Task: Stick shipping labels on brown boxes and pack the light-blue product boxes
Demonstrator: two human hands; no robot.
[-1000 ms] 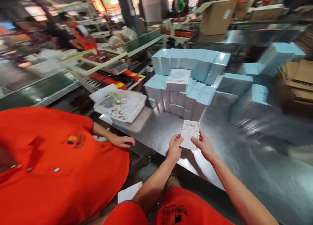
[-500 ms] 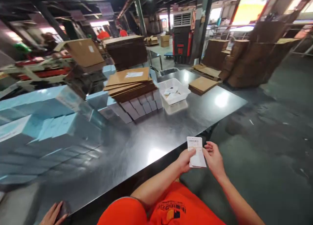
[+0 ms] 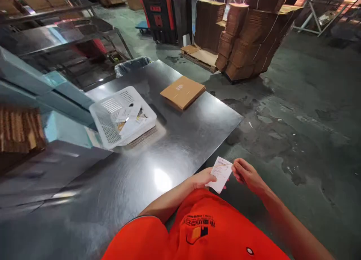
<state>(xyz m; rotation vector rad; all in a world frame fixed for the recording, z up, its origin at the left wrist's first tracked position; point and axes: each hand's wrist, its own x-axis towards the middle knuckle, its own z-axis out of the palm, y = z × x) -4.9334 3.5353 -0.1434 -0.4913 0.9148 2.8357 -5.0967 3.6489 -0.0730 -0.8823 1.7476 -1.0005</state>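
Observation:
My left hand is closed around a small stack of white printed paper slips, thumb on top and fingers beneath. A barcode and lines of print show on the upper face. My right hand pinches at the upper right corner of the stack. A thin pale rubber band runs across the slips to its fingertips. The slips are held in front of my orange shirt, just past the edge of the metal table.
A white perforated basket holding papers stands on the table. Flat cardboard lies near the far corner. Pale blue boxes line the left side. Stacked cardboard stands on the floor beyond, by a black and red machine.
My view has swung right and down, bringing the basket closer. The slips have tilted in my left hand. My right fingers have closed at the corner and draw the band outward.

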